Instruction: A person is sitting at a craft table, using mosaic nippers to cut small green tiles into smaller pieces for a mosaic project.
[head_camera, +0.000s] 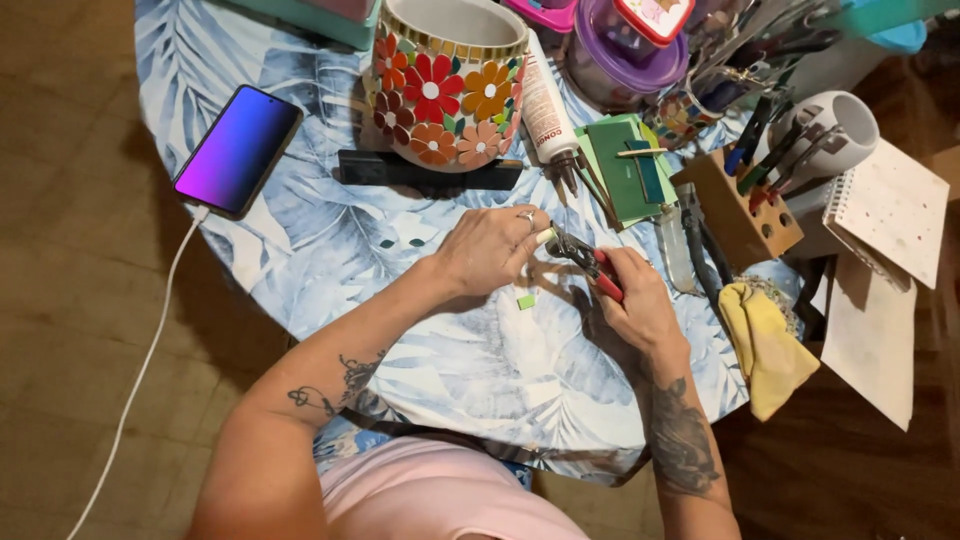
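Round table (330, 250) w/ blue-white leaf-print cloth, on a wood floor (60, 330). On it: phone (238, 150) at left edge, lit purple, white cable (150, 350) hanging off; flower-mosaic pot (445, 85) on a black slab (430, 172); glue bottle (548, 110) lying beside pot; green tiles stack (625, 165); small green chip (526, 300) mid-table; wooden tool block (740, 210); white mug (835, 130); spiral notepad (890, 205); yellow rag (765, 345) at right edge

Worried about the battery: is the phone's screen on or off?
On. The phone lies face up on the table, its screen glowing blue to purple, with a white cable plugged in.
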